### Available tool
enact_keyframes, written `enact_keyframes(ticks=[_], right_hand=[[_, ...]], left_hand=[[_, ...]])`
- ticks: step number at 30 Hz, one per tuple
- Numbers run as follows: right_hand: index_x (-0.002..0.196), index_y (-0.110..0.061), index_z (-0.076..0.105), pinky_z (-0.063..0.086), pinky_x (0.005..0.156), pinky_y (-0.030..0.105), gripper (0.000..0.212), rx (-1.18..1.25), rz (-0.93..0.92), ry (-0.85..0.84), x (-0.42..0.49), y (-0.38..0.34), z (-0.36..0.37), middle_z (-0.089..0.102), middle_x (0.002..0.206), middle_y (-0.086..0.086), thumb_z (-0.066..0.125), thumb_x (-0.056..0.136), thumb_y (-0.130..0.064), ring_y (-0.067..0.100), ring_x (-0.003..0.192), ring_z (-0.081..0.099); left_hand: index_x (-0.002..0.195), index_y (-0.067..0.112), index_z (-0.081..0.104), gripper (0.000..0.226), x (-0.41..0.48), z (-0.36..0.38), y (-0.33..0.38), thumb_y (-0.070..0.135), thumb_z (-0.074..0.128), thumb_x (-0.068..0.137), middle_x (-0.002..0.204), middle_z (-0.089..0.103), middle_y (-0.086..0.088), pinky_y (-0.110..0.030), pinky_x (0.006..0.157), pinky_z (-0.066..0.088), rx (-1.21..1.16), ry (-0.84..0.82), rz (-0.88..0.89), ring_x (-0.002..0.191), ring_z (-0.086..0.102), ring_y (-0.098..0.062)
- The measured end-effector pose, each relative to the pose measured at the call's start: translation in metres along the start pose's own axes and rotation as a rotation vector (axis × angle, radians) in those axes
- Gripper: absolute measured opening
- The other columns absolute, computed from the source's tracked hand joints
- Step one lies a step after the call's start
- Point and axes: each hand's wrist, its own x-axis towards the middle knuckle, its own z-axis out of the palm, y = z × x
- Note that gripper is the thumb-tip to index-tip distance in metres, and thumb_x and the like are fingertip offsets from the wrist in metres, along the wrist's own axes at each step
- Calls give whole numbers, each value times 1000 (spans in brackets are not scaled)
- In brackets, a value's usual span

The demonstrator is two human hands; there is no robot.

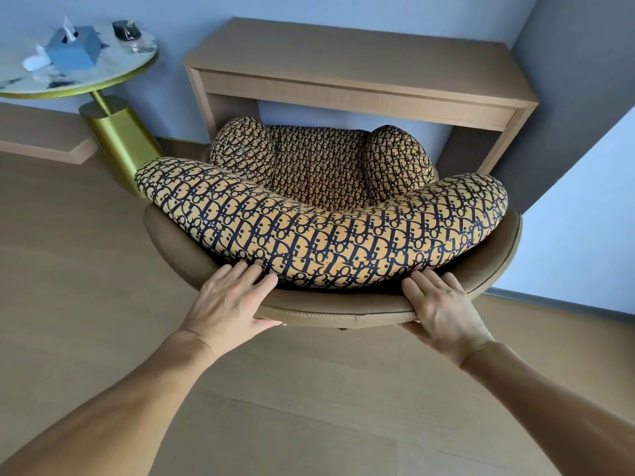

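A tub chair with a tan leather shell [330, 308] and yellow-and-navy patterned cushions [326, 235] stands in the middle of the view. Its seat faces away from me, partly tucked under a wooden desk [360, 60]. My left hand [226, 304] grips the back rim on the left, fingers lying over the top against the cushion and thumb under the edge. My right hand [443, 310] holds the rim on the right the same way. The chair's legs are hidden.
A round marble side table [113, 74] on a gold pedestal [117, 135] stands at the left, close to the chair. On it are a blue tissue box [74, 46] and a dark object [125, 29]. A wall corner juts in at the right. Wooden floor lies around me.
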Motion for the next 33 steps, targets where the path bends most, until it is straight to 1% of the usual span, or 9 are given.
enact_keyframes(ticks=[8,13,17,22,24,26,28,30,33], right_hand=[[95,-15,54,29,72,38,63,92,20,-64,-76,-49,-7,57,88,2,97,53,-34,27,79,57],[94,-14,57,30,72,38,61,64,38,-94,-97,-68,-30,59,89,2,97,53,-34,28,80,58],[91,-16,56,42,69,37,53,55,57,-72,-94,-72,-47,57,88,1,95,61,-35,26,79,57],[98,-14,58,49,73,40,51,80,183,-133,-100,-91,-58,60,94,2,93,67,-34,29,86,60],[101,-12,61,53,78,43,50,87,251,-164,-97,-97,-65,64,99,5,93,69,-33,31,91,62],[105,-12,61,54,90,45,47,92,329,-184,-94,-110,-73,64,103,6,90,72,-30,32,97,63],[117,-14,58,44,112,43,46,63,391,-248,-96,-125,-79,61,113,4,82,81,-31,29,112,59],[139,-17,45,21,129,40,58,65,458,-359,-97,-141,-86,52,138,2,71,90,-33,26,140,45],[162,-12,17,6,133,37,82,108,537,-460,-94,-152,-102,24,170,3,63,96,-28,23,162,11]], left_hand=[[103,23,60,63,-62,-17,30,58,90,59,93,61,0,-39,76,50,-36,-100,63,85,57,-23],[100,23,62,62,-84,-28,39,59,91,59,91,60,0,-40,75,52,-32,-99,80,84,58,-24],[100,22,65,61,-86,-39,34,63,88,62,89,60,-1,-40,75,51,-30,-76,85,84,59,-26],[120,20,61,71,-94,-45,41,63,85,68,114,65,-7,-47,95,52,-75,-168,-32,105,62,-29],[130,21,55,72,-91,-48,40,61,79,76,128,60,-8,-47,106,46,-93,-207,-56,118,57,-29],[131,21,49,70,-95,-54,41,62,73,81,129,57,-7,-45,115,37,-99,-247,-69,121,54,-29],[133,20,45,70,-103,-59,44,65,66,83,128,55,-4,-44,125,25,-97,-289,-78,125,51,-28],[140,18,40,76,-108,-68,43,65,62,84,136,52,-5,-44,129,14,-105,-358,-77,135,45,-28],[151,15,29,89,-108,-84,34,61,65,85,152,42,-8,-43,131,8,-145,-448,-54,149,31,-30]])
